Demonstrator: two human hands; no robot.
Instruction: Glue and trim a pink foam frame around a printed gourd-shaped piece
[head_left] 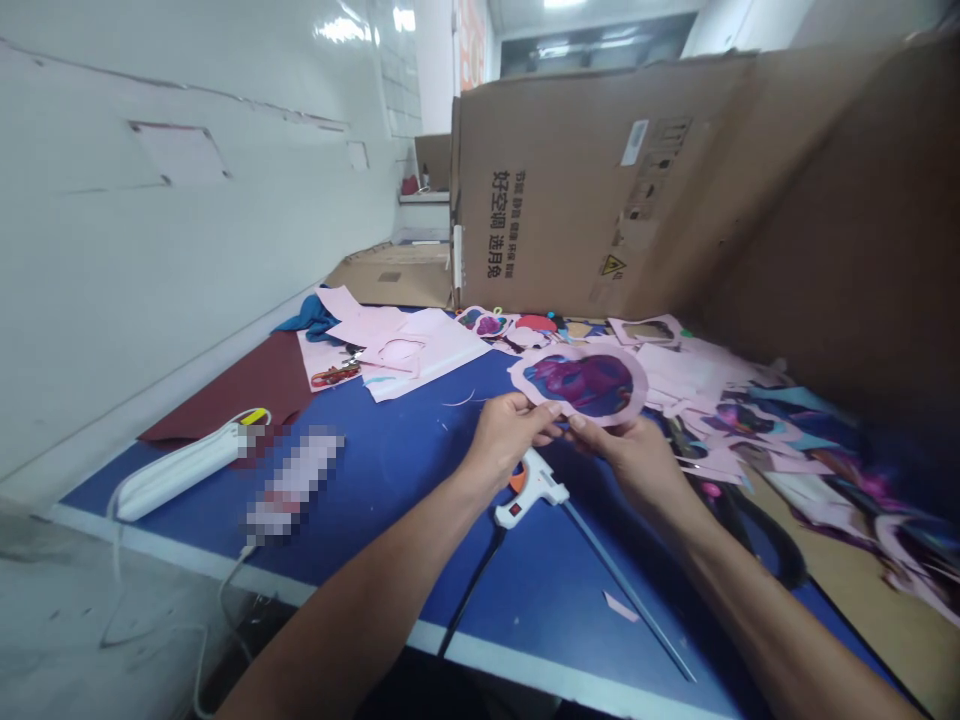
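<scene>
Both my hands hold a pink cutout frame point(637, 372) with dark blue and purple shiny fabric showing in its opening. My left hand point(514, 432) pinches its lower left edge. Thumb and fingers of my right hand point(628, 452) close on its lower edge, close beside the left hand. The piece is held up above the blue table. Under my hands a white glue gun point(531, 490) with an orange part lies on the table, a long grey glue stick point(630, 585) sticking out of it and a black cord trailing to the front edge.
Pink sheets point(420, 345) and red-handled scissors point(336, 374) lie at the back left on maroon material point(232, 390). A white power strip point(184, 470) sits left. Cutouts and fabric scraps point(750, 420) pile up at the right. A large cardboard box point(570, 200) walls off the back.
</scene>
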